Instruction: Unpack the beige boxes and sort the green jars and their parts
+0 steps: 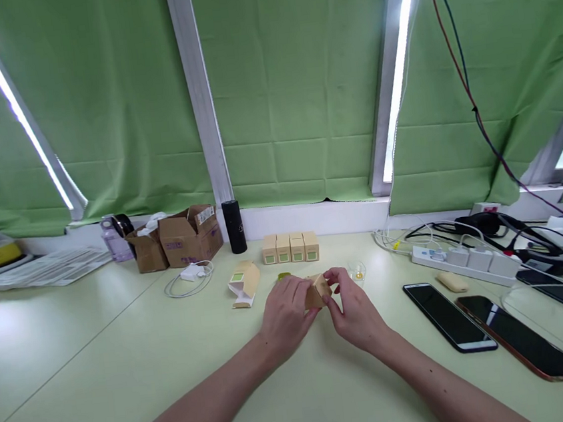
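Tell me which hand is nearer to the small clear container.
Right: the right hand is close beside the small clear container; the left hand is farther left, across the small cardboard box both touch.

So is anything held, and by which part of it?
Yes, a small tan box: left grip on its left side, right grip at its right end.

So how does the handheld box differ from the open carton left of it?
Left hand and right hand hold the handheld box; the open carton lies untouched on the table. The handheld box looks folded into shape; the open carton is partly unfolded, showing a white surface. Both look light brown.
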Demonstrator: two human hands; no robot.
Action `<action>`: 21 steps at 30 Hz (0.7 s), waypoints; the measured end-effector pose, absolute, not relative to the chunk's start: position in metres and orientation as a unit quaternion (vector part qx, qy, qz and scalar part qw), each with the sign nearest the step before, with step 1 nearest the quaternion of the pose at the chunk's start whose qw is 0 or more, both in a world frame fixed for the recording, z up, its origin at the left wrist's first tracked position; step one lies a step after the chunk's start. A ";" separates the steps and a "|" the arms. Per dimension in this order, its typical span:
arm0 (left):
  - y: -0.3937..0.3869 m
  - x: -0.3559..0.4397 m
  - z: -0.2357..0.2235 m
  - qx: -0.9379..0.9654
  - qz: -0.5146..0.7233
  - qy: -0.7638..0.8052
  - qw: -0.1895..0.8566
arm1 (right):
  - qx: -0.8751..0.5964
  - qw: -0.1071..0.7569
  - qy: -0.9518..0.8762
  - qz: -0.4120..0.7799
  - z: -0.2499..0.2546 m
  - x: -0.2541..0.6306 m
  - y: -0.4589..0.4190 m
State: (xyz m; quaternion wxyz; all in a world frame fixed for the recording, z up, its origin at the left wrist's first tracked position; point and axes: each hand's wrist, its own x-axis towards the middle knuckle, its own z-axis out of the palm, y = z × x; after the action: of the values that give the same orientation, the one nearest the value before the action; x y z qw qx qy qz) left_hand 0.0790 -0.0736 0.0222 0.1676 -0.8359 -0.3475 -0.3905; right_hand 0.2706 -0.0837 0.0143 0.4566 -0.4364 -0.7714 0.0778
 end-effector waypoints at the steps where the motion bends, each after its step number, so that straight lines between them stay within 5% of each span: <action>1: -0.075 0.079 0.022 -0.840 -0.386 -0.343 0.168 | -0.437 0.453 -0.773 0.075 0.013 0.271 -0.084; 21: -0.083 0.085 0.019 -0.862 -0.322 -0.310 0.239 | -0.453 0.402 -0.796 0.015 0.005 0.264 -0.095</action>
State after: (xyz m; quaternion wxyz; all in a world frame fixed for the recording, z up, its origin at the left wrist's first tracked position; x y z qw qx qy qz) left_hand 0.0851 -0.0828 0.0189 0.2388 -0.8621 -0.3105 -0.3215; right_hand 0.2637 -0.0948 0.0047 0.4024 -0.4526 -0.7956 0.0154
